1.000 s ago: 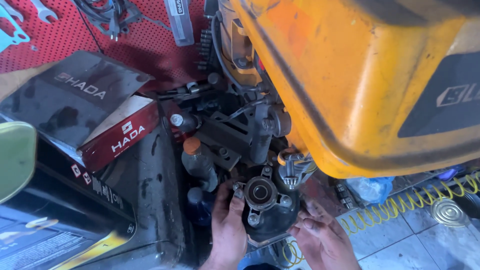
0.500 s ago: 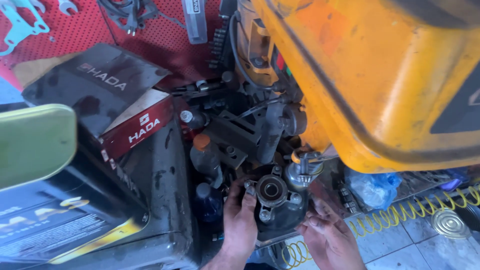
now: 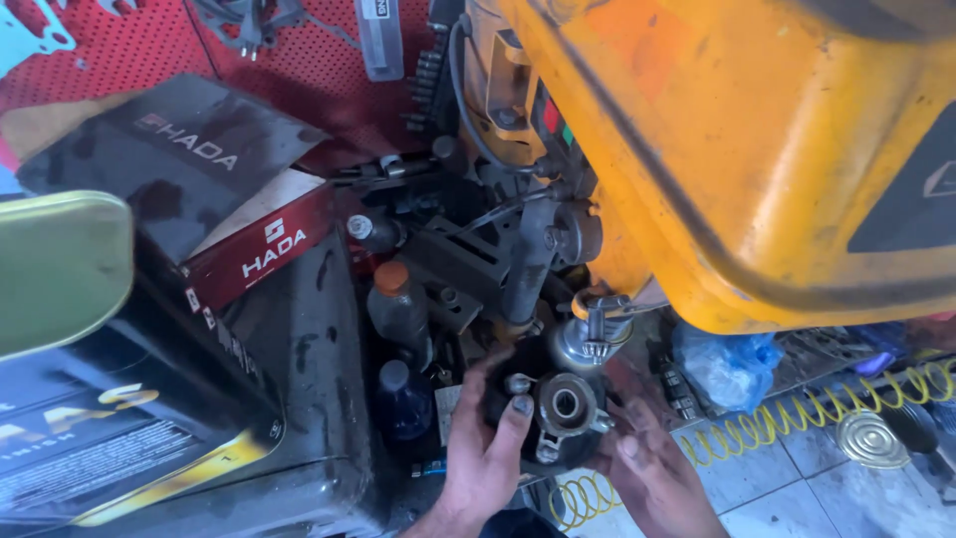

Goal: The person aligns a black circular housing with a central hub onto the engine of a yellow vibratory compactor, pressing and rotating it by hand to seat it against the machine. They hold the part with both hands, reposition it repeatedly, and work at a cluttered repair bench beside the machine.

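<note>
- Here, the left hand (image 3: 488,453) lies on the left side of a dark round metal part (image 3: 558,413), thumb raised against the part's face and fingers curled around its edge: the hand is holding the part.
- The right hand (image 3: 647,468) lies on the part's lower right side, fingers spread and pressed to the casing; whether it grips or only steadies cannot be told.
- The round metal part sits low in the view, directly below the orange machine housing (image 3: 737,149). A pale hub with a central bore (image 3: 566,403) faces the camera, and a small bolt head stands just to its upper left.
- A silver cylindrical fitting (image 3: 588,334) stands just above the part, touching or nearly touching it, beneath the orange housing.
- Two dark bottles stand left of the part: one with an orange cap (image 3: 396,304), and one with a dark cap (image 3: 400,399) nearer the left hand.
- A red and black cardboard box (image 3: 214,199) lies at upper left, in front of a red perforated wall panel (image 3: 299,70) hung with tools.
- A yellow coiled hose (image 3: 777,433) runs along the tiled floor (image 3: 797,488) at lower right, with a blue plastic bag (image 3: 727,364) just above it and a round metal lid (image 3: 871,438) near the right edge.
</note>
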